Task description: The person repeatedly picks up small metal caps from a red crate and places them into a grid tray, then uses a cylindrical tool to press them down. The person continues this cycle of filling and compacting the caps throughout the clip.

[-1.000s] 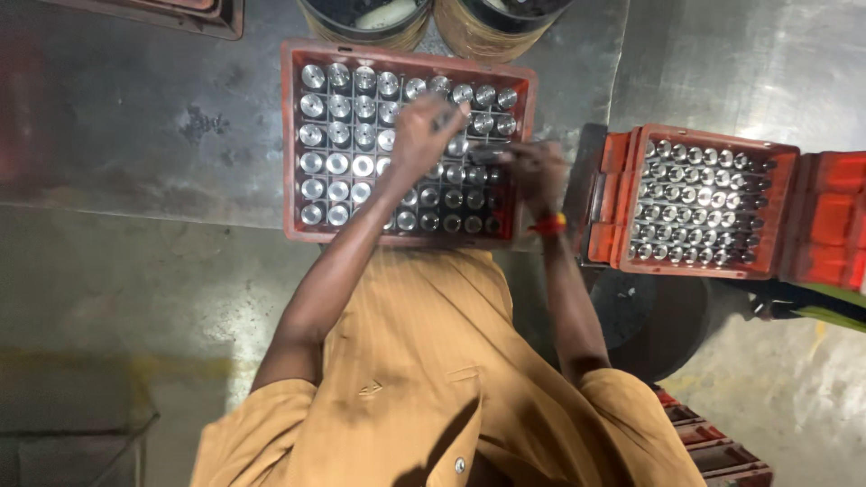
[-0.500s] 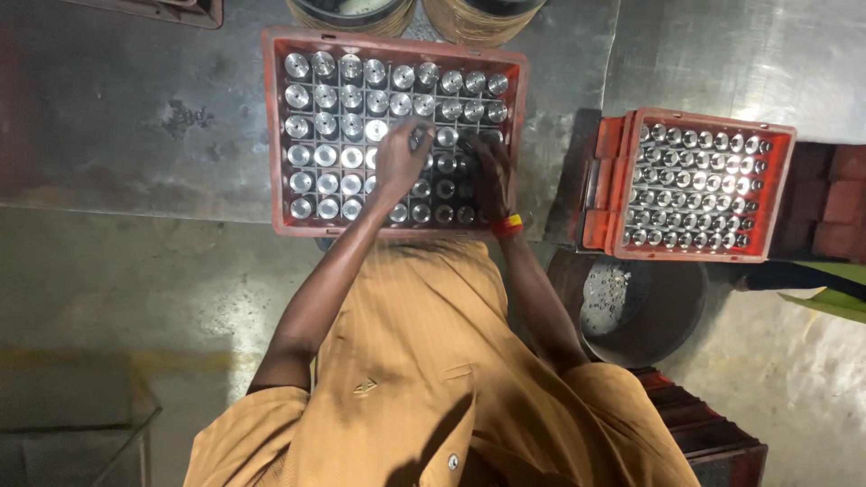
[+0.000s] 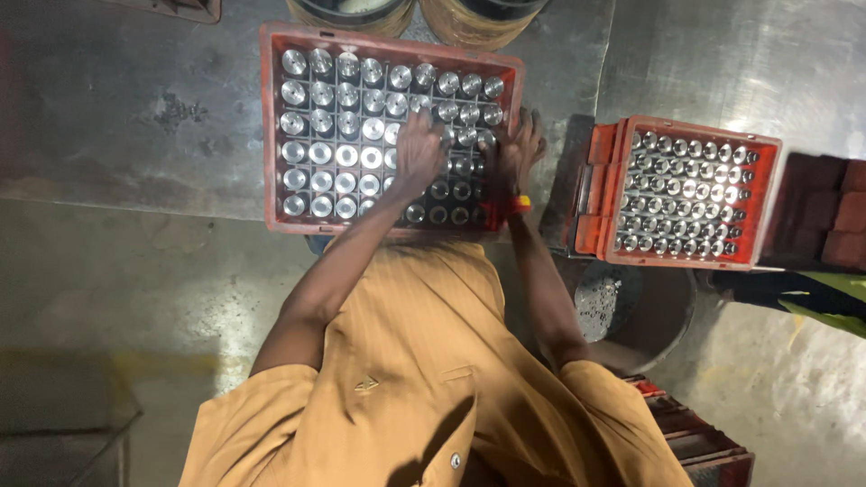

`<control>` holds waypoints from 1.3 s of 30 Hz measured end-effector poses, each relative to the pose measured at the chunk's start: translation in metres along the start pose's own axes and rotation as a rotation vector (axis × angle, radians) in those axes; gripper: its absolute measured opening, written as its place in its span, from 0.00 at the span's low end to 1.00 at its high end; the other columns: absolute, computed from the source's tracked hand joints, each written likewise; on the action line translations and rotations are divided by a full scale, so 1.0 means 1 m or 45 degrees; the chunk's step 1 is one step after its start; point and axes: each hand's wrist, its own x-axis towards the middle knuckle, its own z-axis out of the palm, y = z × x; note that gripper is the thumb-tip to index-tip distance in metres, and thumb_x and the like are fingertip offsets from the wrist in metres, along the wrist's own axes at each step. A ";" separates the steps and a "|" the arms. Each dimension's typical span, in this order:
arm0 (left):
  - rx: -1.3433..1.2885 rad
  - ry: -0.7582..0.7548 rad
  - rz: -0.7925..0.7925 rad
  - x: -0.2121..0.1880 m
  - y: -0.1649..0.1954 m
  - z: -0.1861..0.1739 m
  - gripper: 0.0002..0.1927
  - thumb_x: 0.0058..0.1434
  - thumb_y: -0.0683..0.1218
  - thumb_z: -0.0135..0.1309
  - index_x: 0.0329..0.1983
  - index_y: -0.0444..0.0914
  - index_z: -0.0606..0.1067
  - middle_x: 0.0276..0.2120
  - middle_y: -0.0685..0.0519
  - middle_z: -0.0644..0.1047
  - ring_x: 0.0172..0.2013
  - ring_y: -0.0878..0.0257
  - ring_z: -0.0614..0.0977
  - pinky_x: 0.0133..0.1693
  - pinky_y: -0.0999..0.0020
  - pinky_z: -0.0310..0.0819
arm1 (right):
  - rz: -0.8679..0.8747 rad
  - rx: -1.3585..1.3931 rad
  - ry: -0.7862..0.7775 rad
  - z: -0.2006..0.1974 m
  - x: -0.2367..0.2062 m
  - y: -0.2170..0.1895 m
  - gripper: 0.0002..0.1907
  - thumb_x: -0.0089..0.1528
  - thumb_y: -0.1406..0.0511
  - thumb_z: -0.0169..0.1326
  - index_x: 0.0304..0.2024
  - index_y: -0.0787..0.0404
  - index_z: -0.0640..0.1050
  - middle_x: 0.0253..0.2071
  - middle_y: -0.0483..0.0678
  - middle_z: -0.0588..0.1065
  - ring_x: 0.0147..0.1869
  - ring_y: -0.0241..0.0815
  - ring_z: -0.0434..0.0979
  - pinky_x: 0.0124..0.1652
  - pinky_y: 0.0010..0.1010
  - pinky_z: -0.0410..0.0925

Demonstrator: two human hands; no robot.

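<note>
Off to the right of your hands you see a second red crate (image 3: pixel 762 198) packed with shiny metal cylinders (image 3: pixel 686 194). Beyond your hands stand two round drums (image 3: pixel 415 11). Nearer your body, a dark bucket (image 3: pixel 645 316) sits on the floor.

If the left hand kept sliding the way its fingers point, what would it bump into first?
The left hand points toward the far side of the red crate. It would probably meet the shiny metal cylinders standing in the next rows first, then the far wall. Its height above them is unclear.
</note>
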 end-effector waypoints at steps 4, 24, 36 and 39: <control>-0.387 -0.013 -0.107 0.004 -0.022 -0.016 0.18 0.57 0.56 0.66 0.40 0.37 0.84 0.36 0.49 0.76 0.43 0.56 0.76 0.40 0.60 0.76 | -0.038 0.387 -0.001 -0.029 -0.005 0.035 0.17 0.60 0.57 0.66 0.51 0.49 0.85 0.71 0.58 0.65 0.77 0.58 0.57 0.71 0.50 0.56; -0.643 0.091 0.006 -0.051 -0.014 -0.001 0.20 0.66 0.31 0.52 0.59 0.39 0.77 0.64 0.41 0.69 0.45 0.51 0.84 0.35 0.70 0.85 | 0.109 0.627 0.104 -0.031 -0.055 -0.031 0.22 0.65 0.73 0.51 0.63 0.59 0.75 0.54 0.54 0.75 0.54 0.50 0.79 0.49 0.36 0.73; 0.090 0.270 -0.748 -0.099 -0.158 -0.113 0.29 0.67 0.56 0.60 0.57 0.27 0.72 0.50 0.29 0.75 0.51 0.34 0.76 0.50 0.40 0.68 | 0.582 0.976 0.064 -0.014 -0.057 0.001 0.18 0.67 0.64 0.49 0.60 0.62 0.71 0.45 0.55 0.77 0.42 0.51 0.81 0.37 0.39 0.77; -0.393 0.133 -0.866 -0.093 -0.176 -0.115 0.26 0.68 0.57 0.58 0.53 0.30 0.73 0.45 0.33 0.78 0.46 0.39 0.80 0.49 0.48 0.72 | 0.635 0.853 -0.020 -0.003 -0.049 0.011 0.21 0.75 0.55 0.40 0.57 0.63 0.75 0.40 0.58 0.81 0.40 0.55 0.82 0.37 0.44 0.72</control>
